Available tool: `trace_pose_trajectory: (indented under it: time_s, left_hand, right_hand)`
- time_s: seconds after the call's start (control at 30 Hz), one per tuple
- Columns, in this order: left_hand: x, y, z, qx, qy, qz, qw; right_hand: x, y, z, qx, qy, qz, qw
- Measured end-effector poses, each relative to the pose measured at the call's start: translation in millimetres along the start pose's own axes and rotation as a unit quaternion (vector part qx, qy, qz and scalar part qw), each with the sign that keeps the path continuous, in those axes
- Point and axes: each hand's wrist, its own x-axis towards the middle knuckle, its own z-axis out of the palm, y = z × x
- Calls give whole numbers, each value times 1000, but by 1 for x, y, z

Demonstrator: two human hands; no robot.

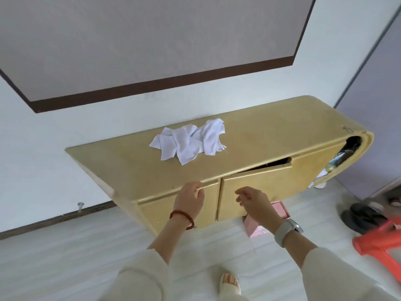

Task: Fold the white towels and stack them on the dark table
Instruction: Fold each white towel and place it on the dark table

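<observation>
Reaching forward from 6 o'clock, both arms in cream sleeves extend toward the long yellow-tan wooden cabinet (pixel 249 135) that stands against the white wall. The left hand (pixel 191 199), with a red beaded bracelet (pixel 181 219) on its wrist, is raised at about 7 o'clock of the cabinet top, palm turned inward, fingers loosely curved and holding nothing; its fingertips lie at the cabinet's front edge, though whether they touch it cannot be told. The right hand (pixel 253 203), wearing a light grey wristwatch (pixel 286 232), hovers in front of the right-hand cabinet door (pixel 256 187), fingers relaxed and slightly bent, thumb apart, gripping nothing.

The crumpled white cloth towels (pixel 188 141) lie in a loose heap on the cabinet top, at roughly 12 o'clock from the hands and well apart from them, unfolded. No dark table shows in the view.

The right-hand door hangs ajar and tilted, a dark gap showing along its upper edge. A pink box (pixel 256 227) sits on the pale floor below the right forearm. At 3 o'clock stand an orange-red plastic stool (pixel 377 242) and dark footwear (pixel 362 216). A foot in a cream sandal (pixel 230 284) shows at 6 o'clock.

No brand, label or writing can be read anywhere.
</observation>
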Motion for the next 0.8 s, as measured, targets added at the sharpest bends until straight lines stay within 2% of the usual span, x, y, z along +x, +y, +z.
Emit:
trace_pose_trajectory:
  time_s: [0.17, 0.33, 0.47, 0.6, 0.7, 0.8]
  left_hand:
    - [83, -22, 25, 9, -12, -82, 997]
    - [162, -46, 49, 70, -22, -116, 991]
    - [223, -56, 64, 146, -10, -80, 986]
    - [257, -73, 75, 216, -9, -87, 973]
    - [271, -78, 73, 167, 27, -69, 983]
    - [284, -68, 58, 108, 77, 20, 991]
  right_hand:
    - [100, -3, 16, -23, -49, -2, 999]
    - [170, -6, 32, -16, -87, -6, 996]
    - [223, -9, 40, -2, -71, 14, 997]
    - [265, -11, 47, 10, -58, 16, 998]
    - [289, -16, 51, 15, -40, 0, 999]
    - [310, -28, 50, -10, -67, -51, 996]
